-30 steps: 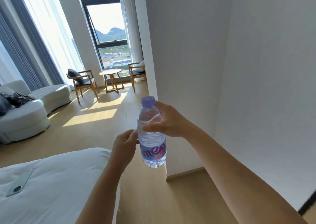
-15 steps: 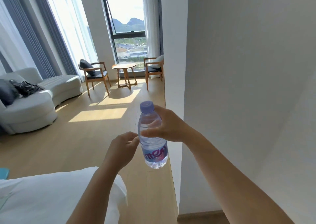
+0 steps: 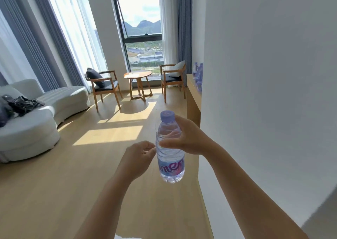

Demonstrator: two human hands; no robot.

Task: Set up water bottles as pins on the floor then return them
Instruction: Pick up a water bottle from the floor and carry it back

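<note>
A clear water bottle (image 3: 170,164) with a pale purple cap and a blue-pink label hangs upright in front of me, above the wooden floor (image 3: 54,193). My right hand (image 3: 184,138) grips its upper body, thumb across the front. My left hand (image 3: 138,158) hovers just left of the bottle with its fingers curled and holds nothing; whether it touches the bottle I cannot tell. Several more purple-capped bottles (image 3: 198,74) stand on a wooden counter (image 3: 193,100) past the wall corner.
A white wall (image 3: 264,92) fills the right side, its corner close to the bottle. A grey sofa (image 3: 36,122) with dark clothing lies at the left. Two wooden armchairs (image 3: 104,87) and a small round table (image 3: 139,81) stand by the window.
The view has advanced past the white bed, which has dropped out of sight. The counter with bottles has come into view beyond the wall corner. Both hands keep their pose round the bottle.
</note>
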